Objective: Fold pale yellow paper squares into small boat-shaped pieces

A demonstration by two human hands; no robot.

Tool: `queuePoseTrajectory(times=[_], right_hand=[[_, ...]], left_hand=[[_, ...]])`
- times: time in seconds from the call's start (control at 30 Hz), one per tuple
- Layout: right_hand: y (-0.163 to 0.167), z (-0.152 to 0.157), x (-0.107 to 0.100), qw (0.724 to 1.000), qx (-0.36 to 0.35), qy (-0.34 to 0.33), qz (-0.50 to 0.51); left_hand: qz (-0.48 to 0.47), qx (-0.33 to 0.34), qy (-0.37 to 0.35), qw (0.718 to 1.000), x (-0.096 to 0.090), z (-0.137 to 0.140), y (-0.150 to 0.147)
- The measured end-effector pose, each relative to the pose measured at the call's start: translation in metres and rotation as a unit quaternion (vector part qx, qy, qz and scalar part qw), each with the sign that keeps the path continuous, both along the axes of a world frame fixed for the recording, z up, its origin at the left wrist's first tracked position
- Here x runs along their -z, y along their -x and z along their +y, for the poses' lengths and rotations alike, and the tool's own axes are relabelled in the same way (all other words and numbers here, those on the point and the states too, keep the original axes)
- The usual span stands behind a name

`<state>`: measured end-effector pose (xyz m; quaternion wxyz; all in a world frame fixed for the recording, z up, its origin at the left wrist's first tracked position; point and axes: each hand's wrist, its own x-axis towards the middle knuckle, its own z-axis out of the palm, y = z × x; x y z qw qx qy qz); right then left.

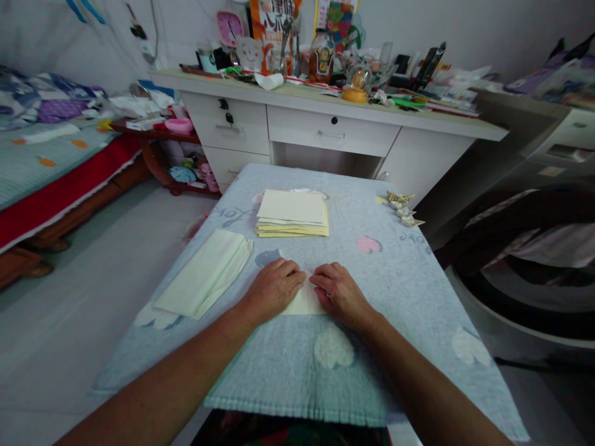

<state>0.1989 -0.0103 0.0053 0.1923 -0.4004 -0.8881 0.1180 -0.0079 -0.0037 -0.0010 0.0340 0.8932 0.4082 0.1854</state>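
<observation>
A pale cream sheet of paper (305, 302) lies flat on the cloth-covered table in front of me. My left hand (277, 287) rests on its left side, fingers curled and closed at the paper's upper part. On the other side my right hand (343, 293) mirrors it, fingers bent and pressed together at the paper. Both hands cover much of the sheet, so its far edge is mostly hidden. Beyond them sits a stack of cream and yellow paper (292, 207). Left of my left hand lies a pile of long, pale green-white paper (204, 271).
Small folded paper pieces (403, 209) stand at the table's far right. The blue tablecloth (409, 359) hangs over the near edge. Behind is a white desk (242, 127) crowded with jars and clutter. A bed (51, 161) stands left, a front-loading washing machine (539, 186) right.
</observation>
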Motion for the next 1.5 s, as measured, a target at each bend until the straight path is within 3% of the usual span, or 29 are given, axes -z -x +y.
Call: queuePoseTrajectory(times=[0.33,0.8,1.2,1.5], right_hand=[[0.005,0.001,-0.003,0.999,0.02,0.014,-0.045],[0.011,0.0,-0.01,0.995,0.024,0.014,-0.096],[0.009,-0.002,-0.011,0.995,0.032,0.025,-0.094],[0.009,-0.004,-0.011,0.996,0.028,0.024,-0.084]], left_hand=[[0.044,0.003,-0.061,0.997,-0.002,-0.001,-0.003],[0.036,0.011,-0.054,0.998,0.003,-0.006,0.0],[-0.013,0.043,0.013,0.999,-0.006,-0.008,0.003],[0.01,-0.009,0.12,0.993,-0.025,-0.013,-0.002]])
